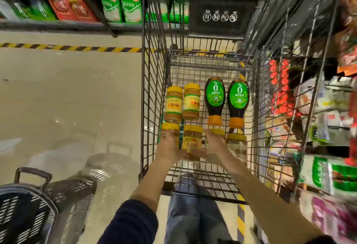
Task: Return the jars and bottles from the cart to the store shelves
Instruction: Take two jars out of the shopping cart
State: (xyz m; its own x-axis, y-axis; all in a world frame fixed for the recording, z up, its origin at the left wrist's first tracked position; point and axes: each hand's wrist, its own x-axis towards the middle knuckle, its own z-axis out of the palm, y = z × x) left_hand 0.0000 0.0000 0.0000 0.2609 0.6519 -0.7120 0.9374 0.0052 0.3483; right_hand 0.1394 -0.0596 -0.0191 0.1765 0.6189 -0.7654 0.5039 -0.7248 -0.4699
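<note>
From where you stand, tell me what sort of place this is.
Most likely a supermarket aisle: a wire shopping cart holds jars and bottles, shelves of packaged goods line both sides, and a shopping basket sits nearby.

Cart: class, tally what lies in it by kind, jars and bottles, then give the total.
Yellow-lidded jars: 6
Dark bottles with green labels: 2
Total: 8
</note>
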